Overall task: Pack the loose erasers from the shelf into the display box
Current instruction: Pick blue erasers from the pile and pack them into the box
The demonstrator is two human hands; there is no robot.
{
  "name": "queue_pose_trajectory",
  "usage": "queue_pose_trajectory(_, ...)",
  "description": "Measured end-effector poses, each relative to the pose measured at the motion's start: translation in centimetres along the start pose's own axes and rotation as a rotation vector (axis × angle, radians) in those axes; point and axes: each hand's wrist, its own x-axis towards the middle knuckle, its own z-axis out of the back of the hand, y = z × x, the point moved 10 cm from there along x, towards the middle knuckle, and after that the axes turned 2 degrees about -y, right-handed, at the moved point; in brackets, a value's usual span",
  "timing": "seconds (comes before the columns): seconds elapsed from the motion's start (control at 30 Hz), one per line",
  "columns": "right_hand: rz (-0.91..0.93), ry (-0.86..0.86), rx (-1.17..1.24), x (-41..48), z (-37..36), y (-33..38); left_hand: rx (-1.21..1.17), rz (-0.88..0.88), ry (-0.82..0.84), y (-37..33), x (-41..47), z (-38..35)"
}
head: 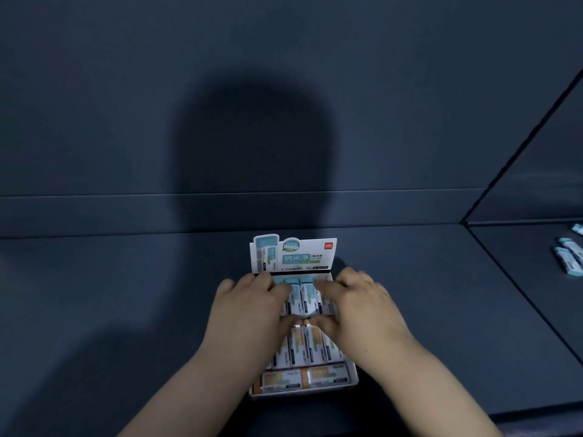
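Since we work from the biggest thing down, we begin with the dark shelf (126,294), where the display box (303,393) sits open with its printed card (293,255) standing up at the back. We judge the box to be thin cardboard: light, easy to push along the shelf and easy to dent at its walls, so pressure should go downward, not sideways.

Both hands are over the back half of the box. Our left hand (249,307) has its fingers bent over the far ends of the blue erasers (307,294) in the back row, with the thumb against their near ends. Our right hand (359,307) mirrors it from the other side, and the two thumbs almost meet mid-box. Each hand seems to pinch the row lengthwise, half closed, squaring it up.

Orange erasers (310,345) fill the front of the box. Several loose erasers (568,260) lie well apart to the right of the box. We expect each to be light, a little rubbery, sturdy and held in a smooth paper sleeve that might slide; pinching the long sides looks safest.
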Motion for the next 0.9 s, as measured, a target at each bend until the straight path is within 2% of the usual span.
queue_pose_trajectory(0.13,0.001,-0.052,0.001,-1.0,1.3,-0.2,0.043,-0.036,-0.080,-1.3,-0.3,1.6)
queue_pose_trajectory(0.33,0.029,-0.102,-0.044,-2.8,3.2,-1.3,0.117,-0.069,-0.113,-5.0,-0.2,3.0)
queue_pose_trajectory(0.57,0.103,0.046,-0.069,-5.0,4.4,-5.7,0.158,-0.002,-0.063,-10.5,0.6,2.4)
queue_pose_trajectory(0.73,0.190,0.052,-0.083,-6.9,5.9,-10.1,0.140,0.056,-0.031,-15.8,1.1,1.9)
queue_pose_trajectory(0.9,0.234,0.105,-0.095,-8.7,5.5,-14.2,0.127,0.146,0.081,-19.9,0.7,0.2)
